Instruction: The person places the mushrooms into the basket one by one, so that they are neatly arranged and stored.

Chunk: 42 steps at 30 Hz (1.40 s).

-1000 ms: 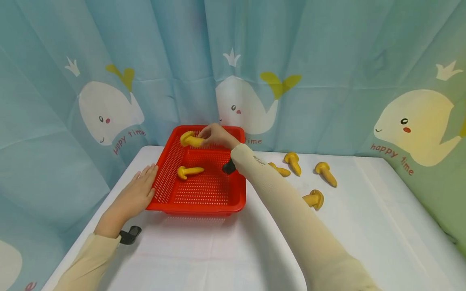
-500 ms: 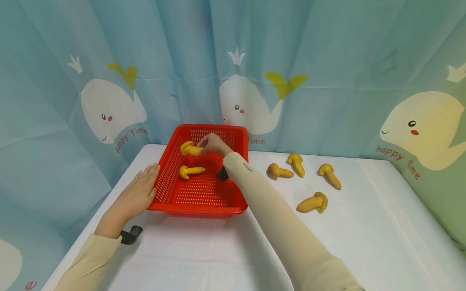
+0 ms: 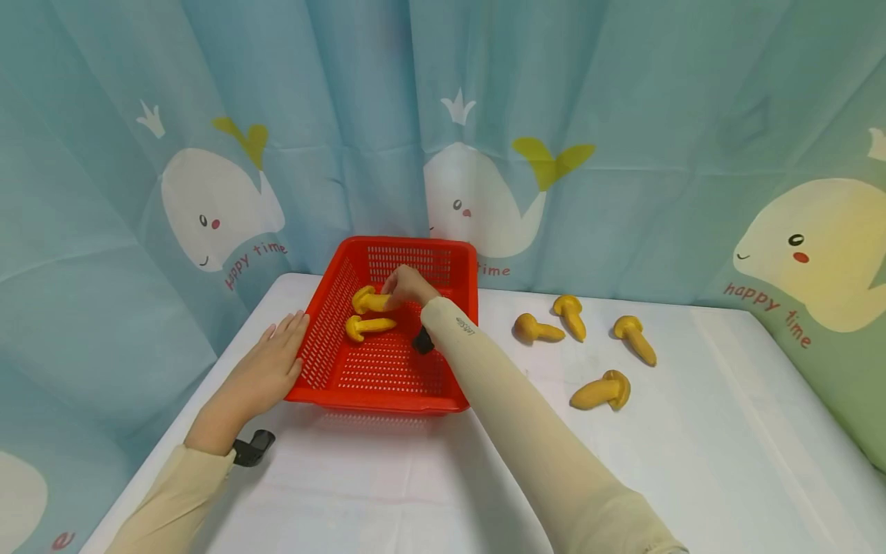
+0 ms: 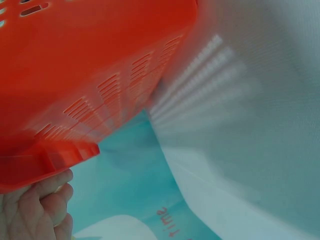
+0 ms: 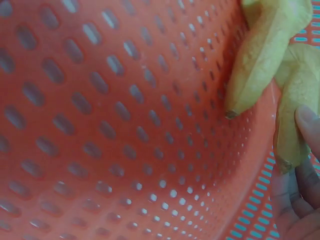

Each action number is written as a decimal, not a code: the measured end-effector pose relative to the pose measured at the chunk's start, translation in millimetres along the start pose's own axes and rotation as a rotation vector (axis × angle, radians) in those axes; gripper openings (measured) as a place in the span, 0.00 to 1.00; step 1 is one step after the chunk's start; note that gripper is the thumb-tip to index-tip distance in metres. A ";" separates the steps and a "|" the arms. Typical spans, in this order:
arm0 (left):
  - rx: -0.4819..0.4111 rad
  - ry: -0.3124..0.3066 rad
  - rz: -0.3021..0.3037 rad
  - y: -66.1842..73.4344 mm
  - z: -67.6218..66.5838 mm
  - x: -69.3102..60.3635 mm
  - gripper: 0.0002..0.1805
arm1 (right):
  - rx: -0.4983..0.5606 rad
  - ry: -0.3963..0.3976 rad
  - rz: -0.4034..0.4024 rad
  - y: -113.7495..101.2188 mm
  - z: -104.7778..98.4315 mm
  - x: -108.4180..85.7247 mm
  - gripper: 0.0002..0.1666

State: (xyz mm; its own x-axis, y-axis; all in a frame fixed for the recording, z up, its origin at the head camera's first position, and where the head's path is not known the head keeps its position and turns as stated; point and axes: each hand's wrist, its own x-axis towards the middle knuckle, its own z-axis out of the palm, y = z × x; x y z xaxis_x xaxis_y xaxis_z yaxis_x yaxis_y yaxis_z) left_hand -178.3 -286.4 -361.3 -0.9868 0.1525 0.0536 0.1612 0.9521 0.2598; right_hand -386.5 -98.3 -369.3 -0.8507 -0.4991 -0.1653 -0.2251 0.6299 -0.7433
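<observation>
A red perforated plastic basket (image 3: pixel 391 403) stands on the white table. My left hand (image 3: pixel 266 365) rests against its left rim with fingers extended; in the left wrist view those fingers (image 4: pixel 52 200) touch the rim's edge. Inside the basket, my right hand (image 3: pixel 410 286) pinches the stem of a yellow mushroom (image 3: pixel 364 300), cap pointing left. Just in front of it lies another yellow mushroom (image 3: pixel 367 327) on the basket floor. The right wrist view shows the held mushroom (image 5: pixel 291 132) between thumb and fingers, beside the lying one (image 5: pixel 257 65).
Right of the basket, several more yellow mushrooms lie on the table: one near the basket (image 3: pixel 536 329), one behind it (image 3: pixel 571 315), one farther right (image 3: pixel 634 340) and one nearer (image 3: pixel 601 391). A blue whale-print curtain (image 3: pixel 623 200) hangs behind the table (image 3: pixel 699 431).
My right hand has lowered the mushroom from rim height down into the basket, close to the lying one. The left hand stays at the rim. The whole view has shifted slightly.
</observation>
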 end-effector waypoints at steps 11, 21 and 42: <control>0.022 -0.003 0.004 1.5 -0.6 0.3 0.37 | -0.013 0.016 0.009 1.5 1.9 -2.5 0.16; 0.008 -0.003 0.009 1.3 -1.2 0.4 0.36 | 0.034 -0.005 -0.032 6.8 0.1 3.7 0.21; 0.020 -0.007 0.005 1.9 -1.2 -0.2 0.36 | 0.320 -0.238 -0.012 2.9 -21.9 1.3 0.39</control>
State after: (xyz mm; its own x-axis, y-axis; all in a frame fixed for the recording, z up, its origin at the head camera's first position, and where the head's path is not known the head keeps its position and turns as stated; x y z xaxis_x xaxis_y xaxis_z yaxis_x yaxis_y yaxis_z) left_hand -177.8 -285.0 -359.7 -0.9861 0.1593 0.0481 0.1662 0.9564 0.2403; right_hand -398.6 -84.2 -357.5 -0.7066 -0.6527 -0.2732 -0.0425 0.4246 -0.9044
